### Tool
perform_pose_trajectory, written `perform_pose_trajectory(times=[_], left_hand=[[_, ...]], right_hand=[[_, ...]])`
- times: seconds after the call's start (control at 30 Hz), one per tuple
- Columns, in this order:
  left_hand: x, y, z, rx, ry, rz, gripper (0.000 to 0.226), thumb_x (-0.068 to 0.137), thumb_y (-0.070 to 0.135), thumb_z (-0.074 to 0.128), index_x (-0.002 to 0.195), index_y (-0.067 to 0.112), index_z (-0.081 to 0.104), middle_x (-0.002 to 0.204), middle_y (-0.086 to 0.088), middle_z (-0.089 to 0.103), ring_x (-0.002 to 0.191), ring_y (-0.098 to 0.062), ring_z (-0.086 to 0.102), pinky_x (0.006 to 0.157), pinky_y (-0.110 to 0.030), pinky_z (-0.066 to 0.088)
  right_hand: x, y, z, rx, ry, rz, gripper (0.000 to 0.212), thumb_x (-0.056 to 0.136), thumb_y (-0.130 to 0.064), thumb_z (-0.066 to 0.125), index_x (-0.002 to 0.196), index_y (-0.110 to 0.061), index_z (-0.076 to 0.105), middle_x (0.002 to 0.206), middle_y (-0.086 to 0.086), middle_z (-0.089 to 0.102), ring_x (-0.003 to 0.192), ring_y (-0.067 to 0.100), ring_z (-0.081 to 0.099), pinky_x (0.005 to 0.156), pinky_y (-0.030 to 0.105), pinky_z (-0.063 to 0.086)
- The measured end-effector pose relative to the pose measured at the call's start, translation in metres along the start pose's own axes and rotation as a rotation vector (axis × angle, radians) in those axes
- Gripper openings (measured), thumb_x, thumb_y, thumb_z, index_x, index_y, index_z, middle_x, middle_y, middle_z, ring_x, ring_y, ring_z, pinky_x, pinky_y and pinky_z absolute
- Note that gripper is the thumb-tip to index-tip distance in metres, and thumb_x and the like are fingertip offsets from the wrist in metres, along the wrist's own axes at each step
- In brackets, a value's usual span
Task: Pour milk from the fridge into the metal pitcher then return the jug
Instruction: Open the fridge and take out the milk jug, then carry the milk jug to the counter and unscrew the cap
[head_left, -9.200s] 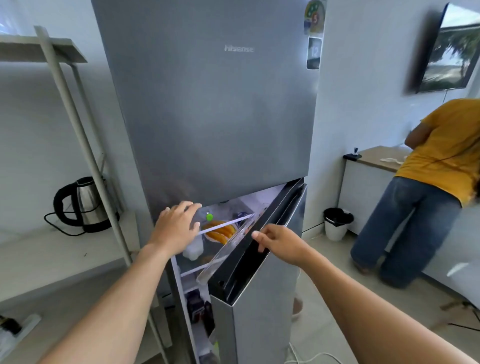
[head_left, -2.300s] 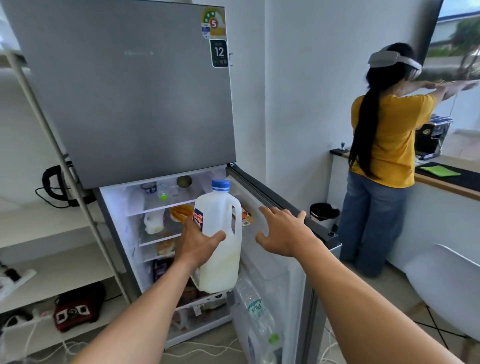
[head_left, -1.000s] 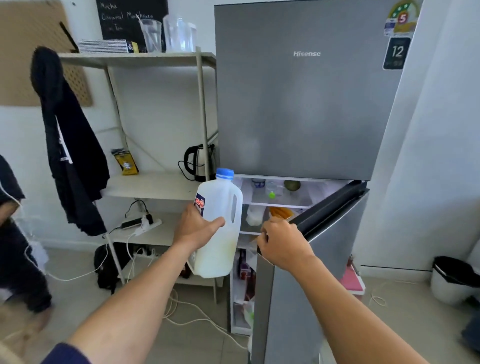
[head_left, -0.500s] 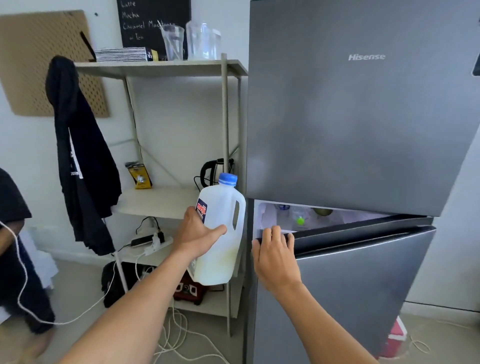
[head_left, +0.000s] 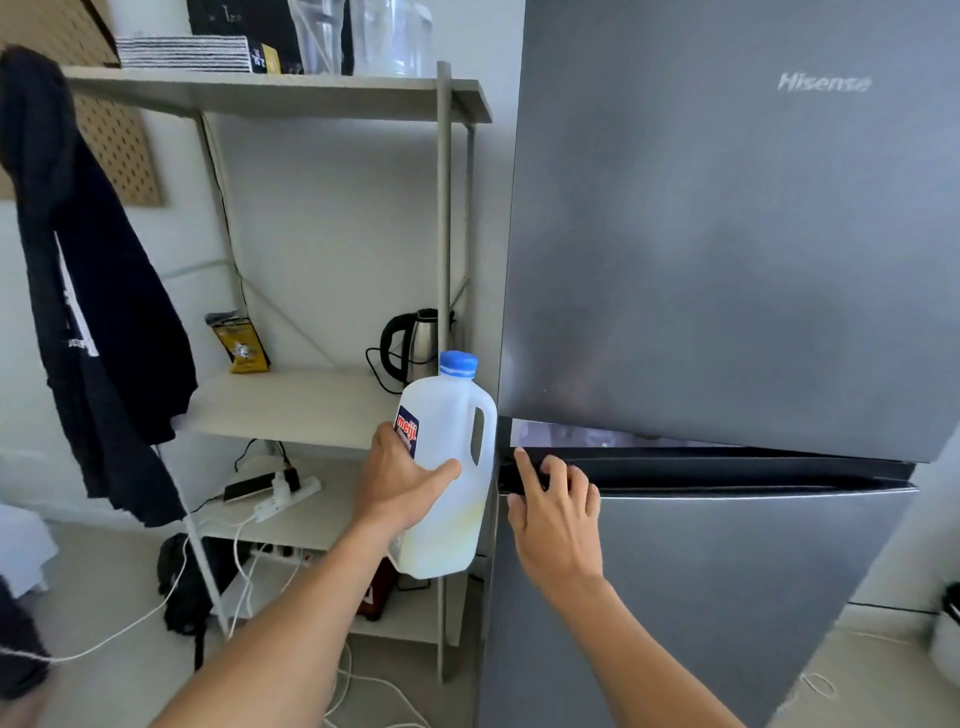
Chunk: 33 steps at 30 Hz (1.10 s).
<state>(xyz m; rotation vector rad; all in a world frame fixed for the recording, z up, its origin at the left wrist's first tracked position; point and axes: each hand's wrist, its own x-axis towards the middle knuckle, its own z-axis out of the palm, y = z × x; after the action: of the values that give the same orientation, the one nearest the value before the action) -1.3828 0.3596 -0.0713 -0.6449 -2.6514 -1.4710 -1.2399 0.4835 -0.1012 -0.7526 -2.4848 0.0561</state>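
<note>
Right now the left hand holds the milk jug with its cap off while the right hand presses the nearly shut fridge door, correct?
No: the head view shows the blue cap on the milk jug. Otherwise right: the left hand holds it and the right hand presses the nearly shut fridge door.

We get a bright, evenly lit picture. The fridge (head_left: 727, 260) door shows soft, smeared pale reflections, and its logo is slightly blurred. Left of the fridge, the posts of the shelf unit (head_left: 291, 400) lean and bow from wide-angle distortion. Further left, the dark jacket (head_left: 93, 312) looks soft.
</note>
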Motion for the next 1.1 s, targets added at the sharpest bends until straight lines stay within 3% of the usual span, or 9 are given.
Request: perform_pose_trajectory(times=[0.1,0.23,0.33,0.43,0.53,0.63,0.77,0.97,1.1], left_hand=[[0.012,-0.002,0.005,-0.001,-0.003,0.010,0.067,0.054,0.051,0.072,0.105,0.018,0.042,0.101,0.005,0.055,0.090,-0.025,0.060,0.076,-0.039,0.054],[0.025,-0.007,0.012,-0.007,-0.008,0.016,0.069,0.051,0.053,0.069,0.105,0.019,0.042,0.104,0.003,0.056,0.090,-0.025,0.061,0.073,-0.037,0.052],[0.030,-0.008,0.018,-0.028,-0.008,0.019,0.070,0.050,0.053,0.069,0.105,0.021,0.041,0.104,0.005,0.054,0.089,-0.024,0.060,0.070,-0.033,0.047],[0.035,-0.011,0.025,-0.057,0.003,0.016,0.069,0.050,0.052,0.070,0.105,0.020,0.041,0.103,0.004,0.053,0.090,-0.024,0.060,0.071,-0.034,0.048],[0.038,-0.015,0.030,-0.057,-0.001,0.011,0.069,0.051,0.052,0.070,0.105,0.019,0.042,0.103,0.005,0.053,0.088,-0.024,0.059,0.065,-0.031,0.045],[0.038,-0.019,0.034,-0.030,-0.021,0.016,0.069,0.051,0.053,0.069,0.104,0.020,0.041,0.103,0.006,0.052,0.086,-0.021,0.055,0.063,-0.030,0.039],[0.034,-0.021,0.037,-0.011,-0.051,0.011,0.070,0.052,0.052,0.071,0.107,0.020,0.041,0.106,0.005,0.054,0.088,-0.021,0.056,0.070,-0.031,0.043],[0.024,-0.024,0.031,-0.025,-0.077,-0.009,0.070,0.055,0.049,0.072,0.109,0.020,0.040,0.111,0.002,0.054,0.098,-0.025,0.060,0.083,-0.043,0.054],[0.019,-0.023,0.025,-0.029,-0.063,-0.015,0.068,0.057,0.047,0.074,0.110,0.020,0.040,0.112,0.002,0.054,0.098,-0.025,0.060,0.082,-0.041,0.053]], right_hand=[[0.004,0.011,0.014,-0.030,0.004,-0.062,0.057,0.096,-0.028,0.050,0.149,-0.018,0.032,0.105,0.005,0.058,0.100,0.028,0.055,0.108,0.048,0.036],[0.014,0.028,0.023,0.105,-0.063,-0.083,0.054,0.099,-0.023,0.039,0.149,-0.007,0.026,0.136,0.005,0.049,0.134,0.023,0.036,0.122,0.034,0.006],[0.022,0.028,0.029,0.086,-0.106,-0.052,0.051,0.100,-0.023,0.033,0.150,-0.011,0.026,0.155,0.002,0.030,0.147,0.022,0.013,0.122,0.033,0.000],[0.033,0.025,0.033,0.106,-0.137,0.000,0.054,0.100,-0.022,0.032,0.153,-0.015,0.020,0.160,-0.002,0.020,0.149,0.018,0.007,0.122,0.032,0.003],[0.042,0.024,0.033,0.156,-0.187,0.046,0.057,0.098,-0.021,0.033,0.153,-0.018,0.018,0.161,-0.006,0.015,0.149,0.013,0.002,0.120,0.032,0.017],[0.046,0.023,0.033,0.192,-0.210,0.091,0.060,0.096,-0.018,0.035,0.153,-0.022,0.017,0.161,-0.013,0.010,0.148,0.007,-0.002,0.112,0.030,0.031],[0.057,0.026,0.028,0.187,-0.266,0.104,0.064,0.094,-0.014,0.038,0.153,-0.022,0.015,0.161,-0.013,0.008,0.148,0.007,-0.005,0.101,0.031,0.040],[0.066,0.029,0.022,0.247,-0.373,0.112,0.065,0.094,-0.013,0.040,0.153,-0.023,0.015,0.162,-0.013,0.005,0.148,0.008,-0.006,0.100,0.036,0.041],[0.069,0.028,0.018,0.427,-0.388,0.160,0.056,0.099,-0.035,0.045,0.149,-0.019,0.029,0.163,-0.003,0.005,0.148,0.016,-0.009,0.119,0.044,0.019]])
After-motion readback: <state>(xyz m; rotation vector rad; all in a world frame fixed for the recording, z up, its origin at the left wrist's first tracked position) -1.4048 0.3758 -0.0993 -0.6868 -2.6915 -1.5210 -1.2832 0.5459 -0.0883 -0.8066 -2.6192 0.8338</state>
